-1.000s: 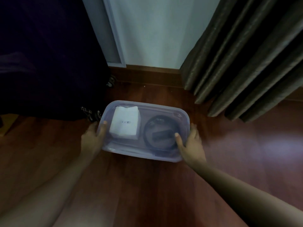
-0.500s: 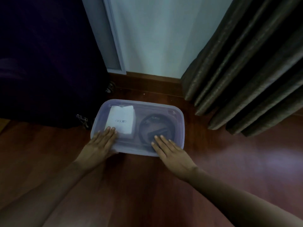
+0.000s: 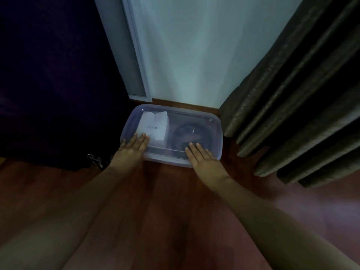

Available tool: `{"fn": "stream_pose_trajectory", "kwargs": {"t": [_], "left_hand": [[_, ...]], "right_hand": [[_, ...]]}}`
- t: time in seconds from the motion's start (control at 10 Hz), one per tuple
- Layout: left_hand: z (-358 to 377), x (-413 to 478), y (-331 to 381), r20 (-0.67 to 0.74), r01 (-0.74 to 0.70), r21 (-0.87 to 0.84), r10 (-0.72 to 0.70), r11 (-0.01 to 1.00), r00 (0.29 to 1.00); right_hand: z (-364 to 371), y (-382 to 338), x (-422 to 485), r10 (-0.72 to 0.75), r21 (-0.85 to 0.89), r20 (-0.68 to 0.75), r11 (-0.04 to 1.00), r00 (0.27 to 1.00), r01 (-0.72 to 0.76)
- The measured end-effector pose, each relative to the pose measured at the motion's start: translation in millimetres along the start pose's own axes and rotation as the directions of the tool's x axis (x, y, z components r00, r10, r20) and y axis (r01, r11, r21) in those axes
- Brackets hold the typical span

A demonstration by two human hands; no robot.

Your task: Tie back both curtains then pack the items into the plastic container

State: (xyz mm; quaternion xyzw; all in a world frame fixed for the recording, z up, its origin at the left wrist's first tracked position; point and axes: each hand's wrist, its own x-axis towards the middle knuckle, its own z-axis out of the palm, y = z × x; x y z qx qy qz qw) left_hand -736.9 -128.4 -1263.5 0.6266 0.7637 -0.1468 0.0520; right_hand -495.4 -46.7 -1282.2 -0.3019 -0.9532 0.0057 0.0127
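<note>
A clear plastic container (image 3: 216, 125) with its lid on lies on the wooden floor against the white wall. Inside, a white box (image 3: 155, 124) sits on the left and a dark coiled item (image 3: 188, 134) on the right. My left hand (image 3: 133, 147) lies flat on the lid's near left corner, fingers spread. My right hand (image 3: 202, 156) lies flat on the lid's near right edge. Neither hand grips anything. A grey-brown curtain (image 3: 288, 106) hangs in folds right of the container, its hem reaching the floor.
A dark bulky object (image 3: 54, 90) with metal zip pulls (image 3: 95, 158) stands left of the container. A pale door frame (image 3: 128, 55) meets the wall (image 3: 194, 51) behind it. Reddish wooden floor (image 3: 175, 201) stretches toward me.
The container has slid away from me to the wall. My hands moved from gripping its two ends to lying flat on the lid's near edge.
</note>
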Motion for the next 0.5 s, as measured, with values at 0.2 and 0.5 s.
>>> {"fn": "stream_pose_trajectory", "kwargs": {"t": [0.2, 0.5], "left_hand": [[-5, 3, 0, 0.080, 0.010, -0.025, -0.008, 1.000, 0.997], [-39, -15, 6, 0.060, 0.000, 0.014, 0.000, 1.000, 0.998]], "right_hand": [[10, 0, 4, 0.034, 0.012, 0.030, 0.999, 0.999, -0.035], [-53, -5, 9, 0.042, 0.264, 0.277, 0.957, 0.960, -0.118]]}}
